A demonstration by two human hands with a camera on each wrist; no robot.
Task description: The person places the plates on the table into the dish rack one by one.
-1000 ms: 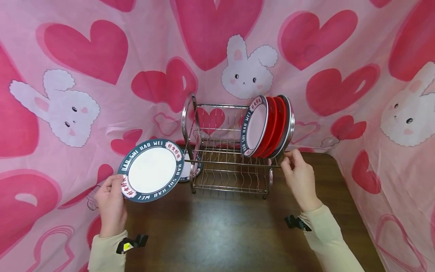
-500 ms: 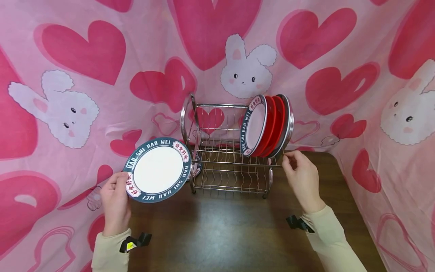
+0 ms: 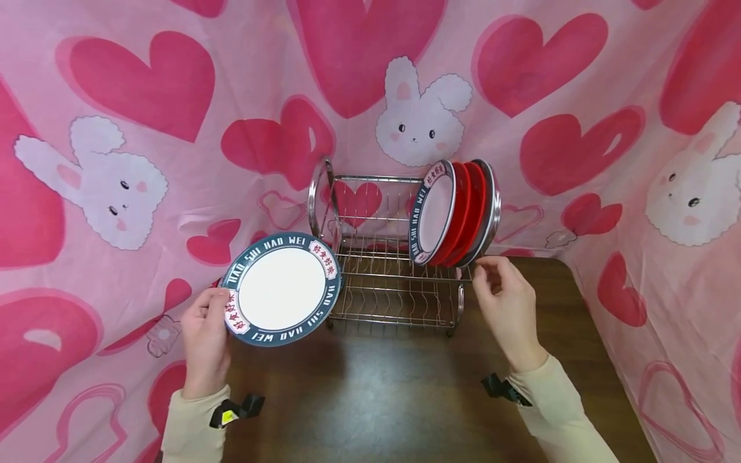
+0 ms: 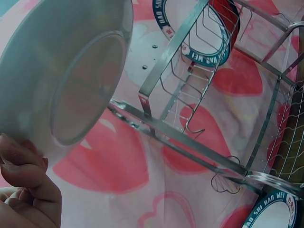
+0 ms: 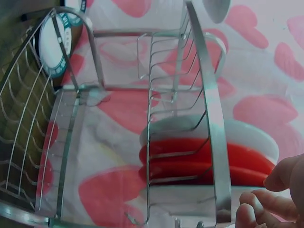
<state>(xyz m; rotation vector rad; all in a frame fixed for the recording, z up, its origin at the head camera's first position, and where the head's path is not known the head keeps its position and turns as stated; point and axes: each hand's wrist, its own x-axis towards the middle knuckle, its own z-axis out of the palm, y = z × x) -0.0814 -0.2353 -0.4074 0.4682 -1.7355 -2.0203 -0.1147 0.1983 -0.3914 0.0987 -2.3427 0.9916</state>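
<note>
My left hand (image 3: 205,341) pinches the left rim of a white plate (image 3: 282,289) with a dark teal lettered border. This plate is tilted in the air, in front of the dish rack's left side. The left wrist view shows its pale underside above the curled fingers. In the metal two-tier dish rack (image 3: 399,278), similar plates and red plates (image 3: 460,215) stand on edge at the right of the upper tier. Beside the rack's upper right corner is my right hand (image 3: 509,315). Its fingers are loosely bent, with nothing visible between thumb and fingertips.
The rack stands on a dark wooden table (image 3: 370,386) against a pink cloth (image 3: 260,77) with hearts and rabbits. Another bordered plate (image 4: 278,213) lies low beside the rack's left end, mostly hidden in the head view. Several lower slots show wavy wire dividers (image 3: 393,302).
My left hand has carried the plate rightward, so it now overlaps the rack's left end and covers the low plate. My right hand has shifted slightly left beside the rack corner.
</note>
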